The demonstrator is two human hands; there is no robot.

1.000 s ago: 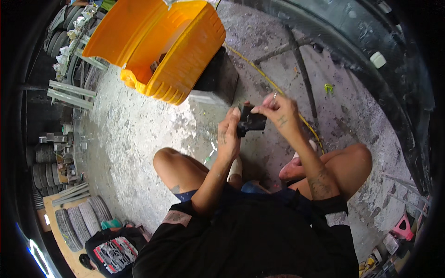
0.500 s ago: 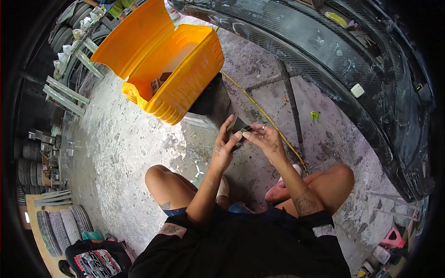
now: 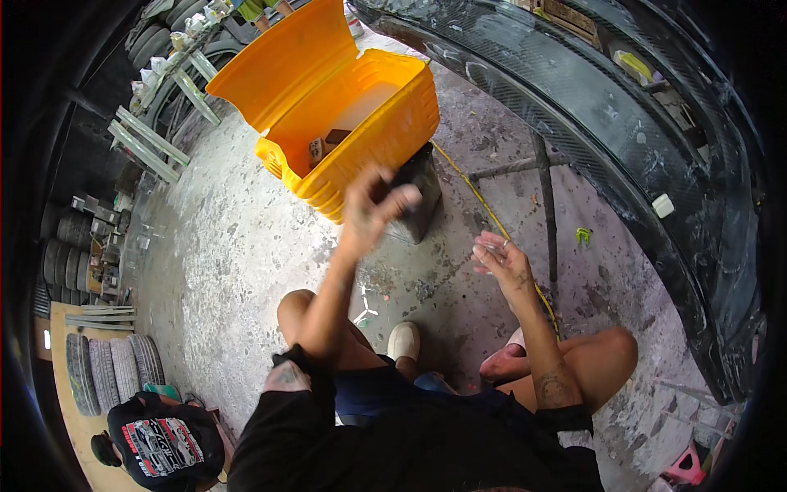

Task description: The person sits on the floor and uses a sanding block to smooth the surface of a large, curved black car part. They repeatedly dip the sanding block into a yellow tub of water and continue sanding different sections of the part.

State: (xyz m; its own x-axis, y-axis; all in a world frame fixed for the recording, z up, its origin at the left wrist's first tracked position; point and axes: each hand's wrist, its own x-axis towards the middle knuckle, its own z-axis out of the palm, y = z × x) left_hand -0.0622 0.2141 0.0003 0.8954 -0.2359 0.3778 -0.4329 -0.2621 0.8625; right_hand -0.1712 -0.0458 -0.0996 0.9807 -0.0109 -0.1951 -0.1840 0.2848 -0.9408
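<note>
A bare left hand (image 3: 370, 211), blurred, hovers just above the dial's centre near a ribbed yellow plastic case (image 3: 393, 135), thumb and fingers apart; with the blur against the dark background, whether it grips anything cannot be told. The right hand (image 3: 508, 262), toward 3 o'clock, has loosely bent fingers, and its grip cannot be told either. The case sits toward 11 o'clock, its smooth, curved lid (image 3: 283, 66) raised, with small boxy items (image 3: 318, 150) inside. Just under it toward 1 o'clock, partly covered, stands a dark, straight-sided box (image 3: 424, 201). A slim yellow line (image 3: 492, 213) curves over rough, paint-flecked concrete (image 3: 221, 246) between 1 and 4 o'clock. At 2 o'clock spreads a long, bowed black panel (image 3: 566, 107) with a woven texture, bearing a rounded white block (image 3: 662, 205). Treaded rubber tyres (image 3: 125, 373) line up at 8 o'clock, beside a person in a printed black shirt (image 3: 168, 439).
</note>
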